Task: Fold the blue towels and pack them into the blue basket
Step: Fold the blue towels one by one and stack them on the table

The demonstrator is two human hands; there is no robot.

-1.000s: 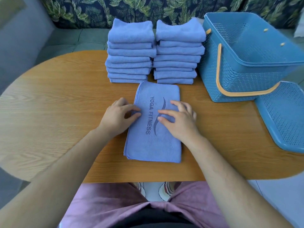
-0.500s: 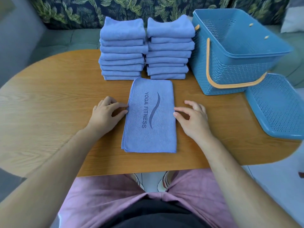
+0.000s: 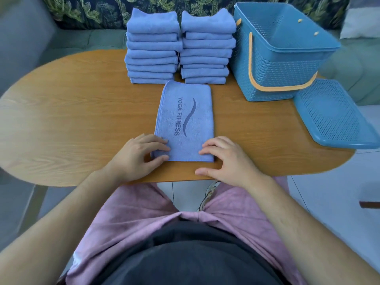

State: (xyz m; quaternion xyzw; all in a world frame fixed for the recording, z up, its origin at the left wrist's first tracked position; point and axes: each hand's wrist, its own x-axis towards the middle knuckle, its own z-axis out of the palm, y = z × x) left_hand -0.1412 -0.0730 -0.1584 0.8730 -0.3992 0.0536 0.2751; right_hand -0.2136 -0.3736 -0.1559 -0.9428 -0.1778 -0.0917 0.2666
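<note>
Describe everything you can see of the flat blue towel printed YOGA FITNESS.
The blue, microfibre-looking towel lies flat on the oval wooden table, a long rectangle with stitched edges, apparently folded. Dark lettering reads YOGA FITNESS lengthwise beside a curved swoosh. Its far edge reaches the two stacks of folded blue towels; contact is unclear. The left hand rests fingers on its near left corner, the right hand on its near right corner, close to the table's front edge.

Two stacks [image 3: 153,44] behind towel [image 3: 185,116], basket [image 3: 267,64] right.
</note>
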